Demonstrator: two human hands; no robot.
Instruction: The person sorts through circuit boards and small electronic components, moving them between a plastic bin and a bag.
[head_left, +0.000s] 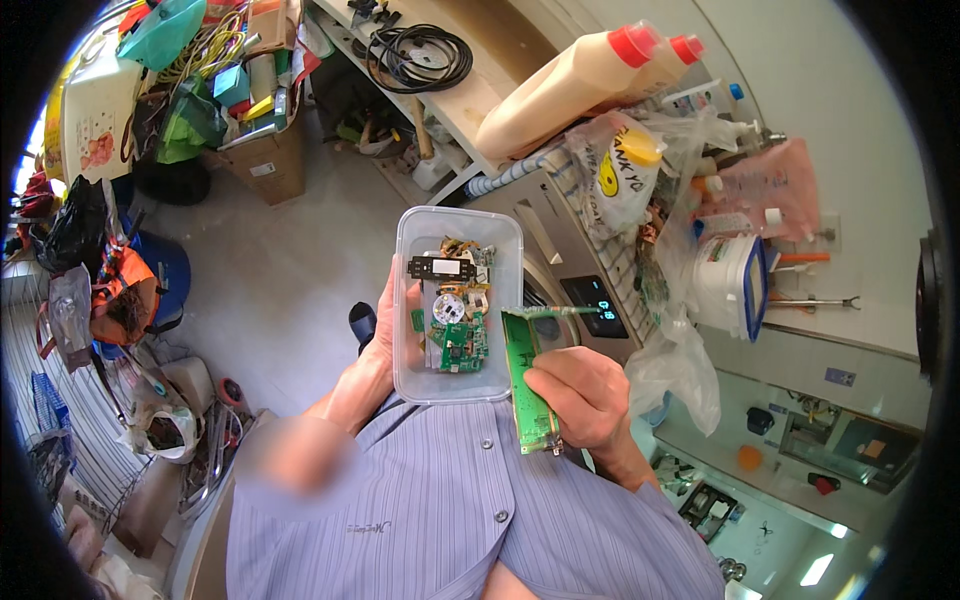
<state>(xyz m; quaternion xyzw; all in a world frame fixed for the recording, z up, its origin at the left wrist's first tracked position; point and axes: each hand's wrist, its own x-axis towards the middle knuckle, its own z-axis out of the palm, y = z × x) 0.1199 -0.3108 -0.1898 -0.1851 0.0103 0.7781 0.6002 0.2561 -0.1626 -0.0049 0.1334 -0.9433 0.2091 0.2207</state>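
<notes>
My left hand (386, 322) holds a clear plastic container (457, 390) from its left side, the fingers partly hidden behind the wall. Inside lie several green circuit boards (457, 346), a round white board (448, 308) and a black strip-shaped part with a white rectangle (446, 268). To the right of the container, my right hand (581, 394) grips a long green printed circuit board (527, 375), its thumb and fingers on the right edge. A second thin board (551, 310), seen nearly edge-on, extends rightward from the top of the held board; whether the two are joined, I cannot tell.
A front-loading washing machine (525, 217) with a lit display stands at the right, carrying plastic bags (619, 169), a white tub (727, 285) and large bottles (562, 86). A coiled black cable (416, 58) lies on a shelf. A cardboard box (274, 169) and bags stand at the left.
</notes>
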